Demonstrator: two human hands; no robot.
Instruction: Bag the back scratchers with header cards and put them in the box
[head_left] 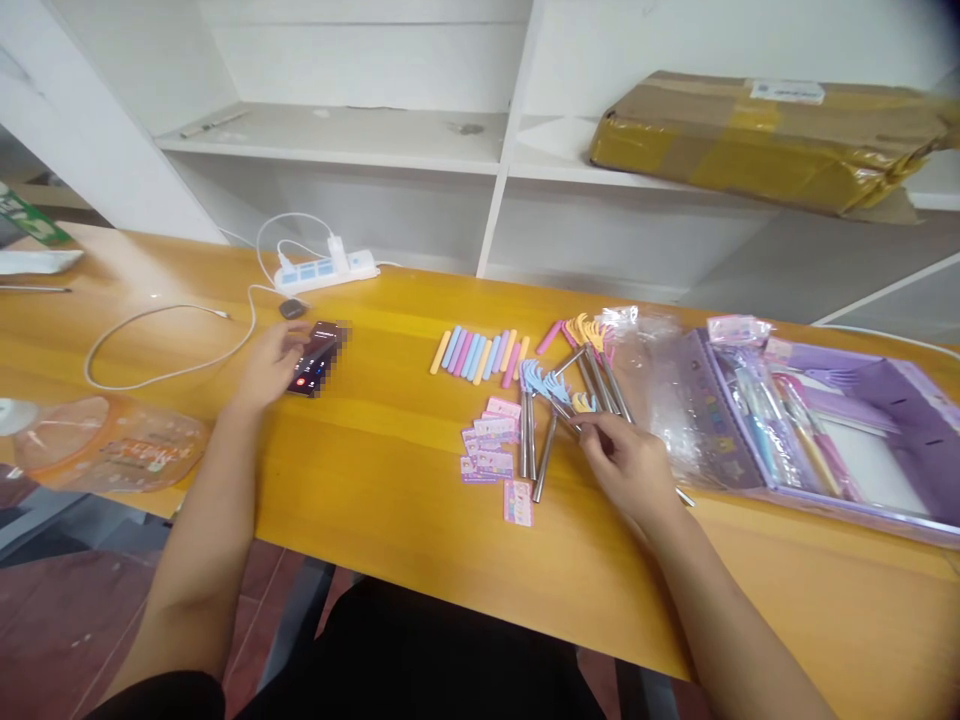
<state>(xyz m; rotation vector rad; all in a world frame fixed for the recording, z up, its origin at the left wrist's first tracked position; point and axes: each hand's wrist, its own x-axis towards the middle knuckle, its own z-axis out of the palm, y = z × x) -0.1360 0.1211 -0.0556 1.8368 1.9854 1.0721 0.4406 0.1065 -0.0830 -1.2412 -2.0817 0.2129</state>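
At the left, my left hand (274, 360) is at the near edge of a smartphone (319, 358) with a lit screen; its fingers are slightly apart and bent, not wrapped round it. My right hand (626, 460) is closed, its fingertips on the thin shaft of a back scratcher with a yellow claw head (583, 402). A metal tip shows past the wrist. Beside it lie back scratchers with blue claw heads (544, 380) and others with yellow and pink heads (589, 332). Several coloured handle sleeves (480, 355) form a row behind printed cards (491, 440).
An open purple box (825, 510) with wrapped items stands right, next to clear plastic bags (667, 400). A power strip (326, 270), a white cable (97, 345) and an orange plastic bag (127, 445) are left. A taped carton (750, 140) sits on the shelf.
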